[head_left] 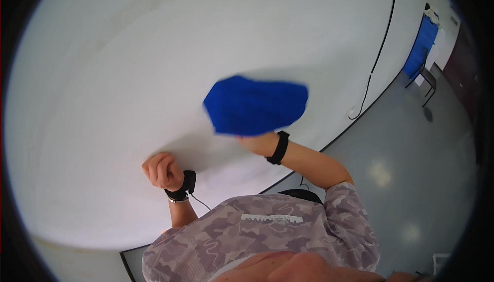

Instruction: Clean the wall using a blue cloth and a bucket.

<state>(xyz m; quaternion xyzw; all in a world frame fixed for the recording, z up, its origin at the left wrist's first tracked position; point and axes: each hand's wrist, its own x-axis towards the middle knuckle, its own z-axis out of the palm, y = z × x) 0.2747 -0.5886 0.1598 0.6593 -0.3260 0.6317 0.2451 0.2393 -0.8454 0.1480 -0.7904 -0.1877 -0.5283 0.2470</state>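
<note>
A blue cloth (257, 106), slightly blurred, is held out over the white table (113, 101) and casts a shadow on it. It covers most of my right hand (257, 143). Only the heel of that hand and the wrist with its black band show; the fingers are hidden behind the fabric. To the left, my left hand (163, 170) is closed with its fingers curled in, low over the tabletop. Nothing shows sticking out of that fist. A black device on a strap sits at its wrist, with a thin cable running toward my body.
A black cable (382, 42) runs along the table's right side. Past the dark table edge lies grey floor (401, 163). A dark chair (426, 78) and a blue panel (422, 45) stand at the far right. Part of a black seat (301, 194) shows by my body.
</note>
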